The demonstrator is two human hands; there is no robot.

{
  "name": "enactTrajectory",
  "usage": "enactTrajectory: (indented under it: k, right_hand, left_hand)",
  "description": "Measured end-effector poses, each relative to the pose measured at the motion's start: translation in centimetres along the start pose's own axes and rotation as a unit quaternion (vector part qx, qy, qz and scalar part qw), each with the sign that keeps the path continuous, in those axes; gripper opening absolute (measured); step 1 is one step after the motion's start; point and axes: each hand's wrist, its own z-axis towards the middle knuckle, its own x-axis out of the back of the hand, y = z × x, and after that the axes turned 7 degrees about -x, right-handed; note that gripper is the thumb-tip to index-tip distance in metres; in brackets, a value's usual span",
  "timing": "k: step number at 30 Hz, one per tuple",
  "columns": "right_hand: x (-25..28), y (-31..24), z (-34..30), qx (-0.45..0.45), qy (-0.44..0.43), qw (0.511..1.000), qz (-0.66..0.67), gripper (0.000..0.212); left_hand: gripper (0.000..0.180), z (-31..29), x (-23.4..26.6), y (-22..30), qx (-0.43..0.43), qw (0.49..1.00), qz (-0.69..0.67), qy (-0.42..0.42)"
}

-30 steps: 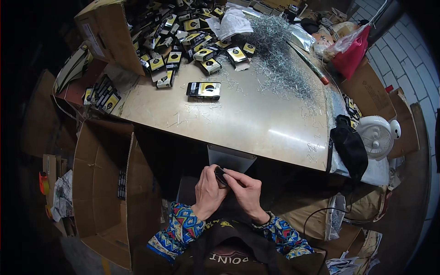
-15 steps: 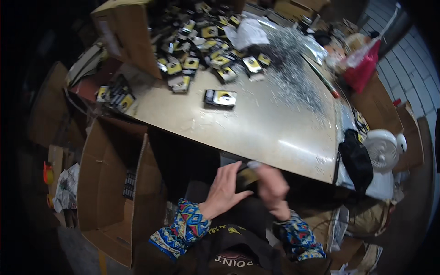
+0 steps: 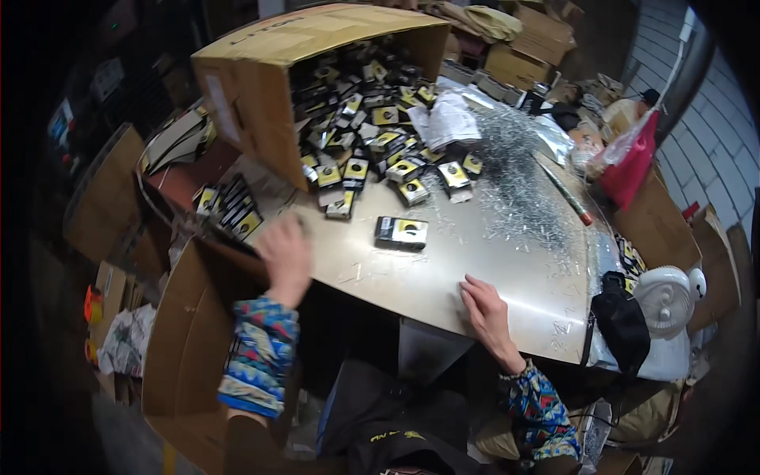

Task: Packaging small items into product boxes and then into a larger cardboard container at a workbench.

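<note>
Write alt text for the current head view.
A person's left hand, blurred, is near black-and-yellow boxes at the left of a pale tabletop; the right hand is at the front edge. One box lies alone beyond and between them; many more boxes spread from a carton on its side, left of scattered wire bits.

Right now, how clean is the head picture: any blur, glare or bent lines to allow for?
Head view: left hand smeared by motion blur, right hand clearer; bright glare streak on the table, just right of the right hand; table's near edge bowed by the fisheye, corners dark.
</note>
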Motion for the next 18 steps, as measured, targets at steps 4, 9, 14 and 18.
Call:
enactTrajectory:
  k: [4,9,14,18]
  right_hand:
    - [-2.6,4.5,8.8,0.061,0.01,0.989,-0.131,0.024]
    - [-7.0,5.4,16.4,0.146,-0.047,0.969,-0.194,0.029]
    - [-5.0,5.5,13.7,0.128,-0.136,0.975,-0.12,0.024]
    - [-6.8,5.1,17.9,0.131,-0.045,0.985,-0.099,0.028]
  left_hand:
    - [0.048,3.4,0.6,4.7,-0.041,0.968,-0.227,-0.098]
    - [0.045,5.0,-1.0,16.4,-0.09,0.921,-0.215,-0.313]
    - [0.043,4.3,-0.3,13.6,-0.075,0.918,-0.249,-0.3]
    - [0.046,4.5,-0.6,15.3,-0.049,0.941,-0.247,-0.224]
